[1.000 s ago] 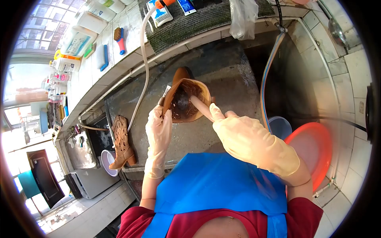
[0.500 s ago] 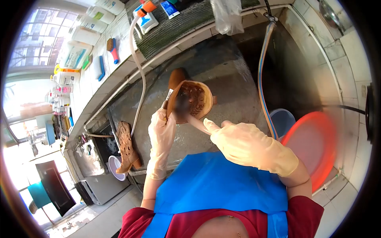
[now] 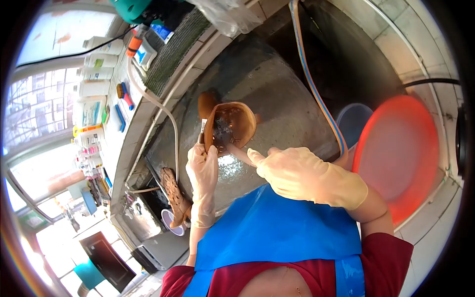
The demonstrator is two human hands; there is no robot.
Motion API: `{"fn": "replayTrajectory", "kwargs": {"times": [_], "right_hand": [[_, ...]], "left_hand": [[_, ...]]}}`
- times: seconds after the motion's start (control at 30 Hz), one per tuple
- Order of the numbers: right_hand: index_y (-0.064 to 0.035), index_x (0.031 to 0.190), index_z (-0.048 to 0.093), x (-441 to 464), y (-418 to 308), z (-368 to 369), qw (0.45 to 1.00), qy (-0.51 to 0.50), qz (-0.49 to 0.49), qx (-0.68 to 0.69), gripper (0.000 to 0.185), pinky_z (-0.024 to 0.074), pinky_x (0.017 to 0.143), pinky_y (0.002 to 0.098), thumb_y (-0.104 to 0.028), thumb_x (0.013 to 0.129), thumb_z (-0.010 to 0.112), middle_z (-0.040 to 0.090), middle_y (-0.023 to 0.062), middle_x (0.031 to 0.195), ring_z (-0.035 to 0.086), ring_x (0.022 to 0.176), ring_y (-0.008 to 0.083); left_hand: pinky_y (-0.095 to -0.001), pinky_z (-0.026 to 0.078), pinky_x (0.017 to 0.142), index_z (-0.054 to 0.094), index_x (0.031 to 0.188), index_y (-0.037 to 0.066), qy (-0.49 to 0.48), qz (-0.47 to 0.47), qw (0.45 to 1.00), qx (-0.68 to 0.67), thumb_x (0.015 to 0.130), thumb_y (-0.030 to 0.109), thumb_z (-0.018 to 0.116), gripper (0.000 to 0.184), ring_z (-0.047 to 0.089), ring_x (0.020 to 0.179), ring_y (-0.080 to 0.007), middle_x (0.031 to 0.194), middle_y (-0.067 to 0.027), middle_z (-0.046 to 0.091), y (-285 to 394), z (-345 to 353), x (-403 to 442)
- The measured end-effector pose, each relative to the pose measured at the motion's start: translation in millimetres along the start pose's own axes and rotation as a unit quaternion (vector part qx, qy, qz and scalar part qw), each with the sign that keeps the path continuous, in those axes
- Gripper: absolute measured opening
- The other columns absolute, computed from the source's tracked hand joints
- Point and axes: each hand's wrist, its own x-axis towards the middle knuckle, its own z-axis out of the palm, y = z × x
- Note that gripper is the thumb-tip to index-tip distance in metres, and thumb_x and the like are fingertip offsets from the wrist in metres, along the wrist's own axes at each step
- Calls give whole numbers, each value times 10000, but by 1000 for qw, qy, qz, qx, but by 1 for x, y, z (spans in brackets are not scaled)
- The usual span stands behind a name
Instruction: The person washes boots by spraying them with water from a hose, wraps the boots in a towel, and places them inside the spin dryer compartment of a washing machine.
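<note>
Both of my hands wear pale rubber gloves. My left hand (image 3: 203, 166) grips the rim of a brown boot (image 3: 246, 123) on its left side, near a white tag. The boot's opening faces me, with its foot part pointing away over the grey slab. In my right hand (image 3: 297, 173) is the pale handle of a brush (image 3: 239, 154), whose dark head is inside the boot shaft. The brush head looks blurred against the wet lining. A second boot (image 3: 174, 197), with cut-out patterns, lies at the slab's left end.
A red basin (image 3: 398, 158) and a bluish bucket (image 3: 352, 123) stand at the right. A striped hose (image 3: 314, 84) hangs near a dark basin. Bottles (image 3: 94, 87), brushes (image 3: 118, 118) and a pale hose (image 3: 170, 116) are on the left ledge.
The view has turned, shifting the ledge and second boot. Inside the held boot, the brush head has moved toward the left and near side of the opening. Both hands keep their grips.
</note>
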Motion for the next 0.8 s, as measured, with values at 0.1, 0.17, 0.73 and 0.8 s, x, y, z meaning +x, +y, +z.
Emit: {"fn": "replayTrajectory", "kwargs": {"times": [0.1, 0.17, 0.73, 0.8], "right_hand": [[58, 1337, 488, -7, 15, 9, 999, 30, -16, -15, 474, 558, 582, 355, -147, 916, 563, 657, 166, 824, 681, 709, 278], [46, 1329, 503, -10, 26, 15, 998, 52, -30, -19, 467, 555, 567, 336, -153, 912, 573, 660, 147, 808, 680, 698, 257], [-16, 1268, 537, 4, 69, 35, 995, 69, -30, 66, 410, 553, 573, 373, -124, 877, 597, 686, 110, 795, 707, 732, 252], [5, 1271, 537, 6, 70, 39, 991, 97, -34, 80, 439, 551, 580, 382, -135, 863, 615, 695, 81, 787, 710, 743, 239]], "left_hand": [[-290, 467, 717, 631, 863, -49, -3, 22, 1000, 5, 857, 116, 666, 168, 582, 770, -148, 847, -102, 620, 1, 8, -3], [-284, 461, 698, 623, 850, -48, -8, 36, 999, 12, 859, 117, 665, 170, 564, 752, -129, 826, -93, 611, 2, 14, -5], [-287, 443, 716, 601, 757, -45, -26, -25, 997, 70, 824, 85, 690, 171, 533, 788, -146, 855, -96, 582, 33, 31, -19], [-302, 439, 710, 608, 764, -36, -14, -23, 997, 68, 825, 88, 696, 164, 535, 773, -171, 838, -102, 582, 25, 29, -20]]}}
